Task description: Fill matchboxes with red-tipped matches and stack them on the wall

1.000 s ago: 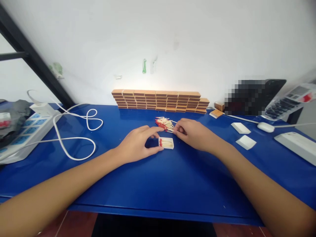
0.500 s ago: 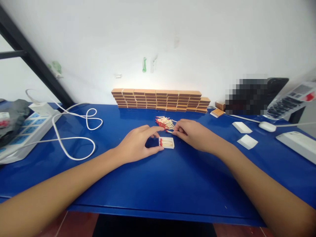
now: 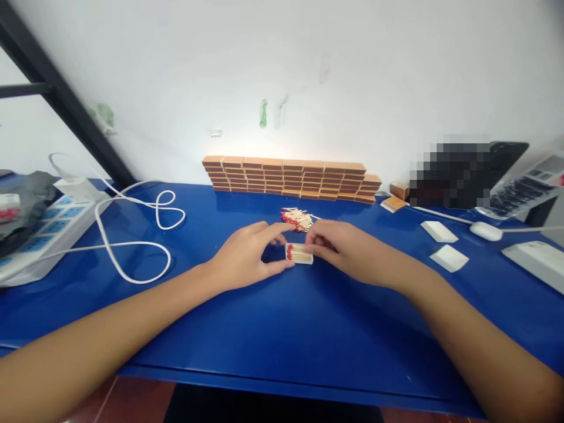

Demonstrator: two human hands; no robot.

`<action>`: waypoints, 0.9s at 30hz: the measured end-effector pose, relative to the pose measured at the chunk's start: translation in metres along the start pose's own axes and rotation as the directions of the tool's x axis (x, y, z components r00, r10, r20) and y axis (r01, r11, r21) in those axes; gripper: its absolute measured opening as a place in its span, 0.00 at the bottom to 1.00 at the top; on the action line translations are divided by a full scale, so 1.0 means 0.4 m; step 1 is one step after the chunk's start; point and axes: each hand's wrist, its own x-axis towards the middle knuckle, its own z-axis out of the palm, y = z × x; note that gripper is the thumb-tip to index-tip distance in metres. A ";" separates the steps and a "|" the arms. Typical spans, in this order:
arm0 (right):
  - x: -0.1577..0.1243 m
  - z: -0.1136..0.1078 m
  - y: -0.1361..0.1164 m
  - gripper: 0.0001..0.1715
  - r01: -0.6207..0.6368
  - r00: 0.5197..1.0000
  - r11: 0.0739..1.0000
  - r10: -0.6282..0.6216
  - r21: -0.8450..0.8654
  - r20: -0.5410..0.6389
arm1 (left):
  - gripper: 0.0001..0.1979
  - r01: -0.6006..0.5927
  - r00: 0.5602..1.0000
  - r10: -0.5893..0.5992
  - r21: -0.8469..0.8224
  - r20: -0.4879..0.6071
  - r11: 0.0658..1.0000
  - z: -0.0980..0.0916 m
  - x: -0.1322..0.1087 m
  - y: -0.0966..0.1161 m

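A small white matchbox tray (image 3: 305,262) lies on the blue table with red-tipped matches (image 3: 296,252) inside, their heads toward the left. My left hand (image 3: 249,254) holds the tray at its left end, thumb at the near side and fingers at the far side. With fingertips pinched together, my right hand (image 3: 346,245) is over the tray's right end, on the tail of a match lying along the tray. Just beyond the tray is a loose pile of matches (image 3: 296,220), heads mostly to the left, partly hidden by my right hand.
Stacked matchboxes (image 3: 282,177) line the wall. To the right are two white trays (image 3: 449,258), an orange matchbox sleeve (image 3: 393,204) and a white cable with a plug-like block (image 3: 485,231). A power strip (image 3: 53,235) and looped white cable (image 3: 170,258) are on the left.
My right hand has moved from the match pile toward me, to the tray's right end, bringing a match. My left hand stays at the tray. The view has shifted slightly.
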 end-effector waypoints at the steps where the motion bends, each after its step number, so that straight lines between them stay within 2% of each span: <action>1: 0.001 0.004 -0.003 0.11 0.005 1.000 1.000 -0.005 0.002 0.016 | 0.30 0.001 1.000 -0.001 -0.002 -0.001 1.000 0.000 0.001 0.000; 3: 0.005 0.005 -0.001 0.11 0.011 1.000 1.000 -0.012 0.012 0.003 | 0.30 -0.001 1.000 0.001 0.001 -0.001 1.000 0.000 0.002 -0.001; 5: 0.012 -0.001 0.014 0.13 -0.009 0.997 1.000 0.010 0.018 -0.081 | 0.30 -0.009 1.000 0.009 0.008 -0.001 1.000 0.000 0.002 -0.001; 8: 0.024 -0.013 0.053 0.13 -0.114 0.966 0.992 0.099 -0.051 -0.237 | 0.29 -0.008 1.000 0.008 0.008 0.002 1.000 0.000 0.000 0.000; 10: 0.031 -0.015 0.077 0.10 -0.171 0.954 0.978 0.133 -0.123 -0.270 | 0.30 0.004 1.000 -0.004 0.001 0.015 1.000 0.001 -0.002 -0.001; 17: 0.040 0.005 0.086 0.10 -0.212 0.971 0.968 0.193 -0.136 -0.139 | 0.30 0.011 1.000 -0.011 0.007 0.014 1.000 0.001 0.000 -0.004; 24: 0.026 -0.016 0.072 0.11 -0.152 0.985 0.980 0.140 -0.130 -0.096 | 0.30 -0.002 1.000 0.002 0.006 0.020 1.000 0.002 0.000 -0.003; 27: 0.022 -0.026 0.061 0.12 -0.150 0.983 0.985 0.138 -0.091 -0.123 | 0.31 0.003 1.000 -0.003 0.003 0.026 1.000 0.005 -0.001 -0.006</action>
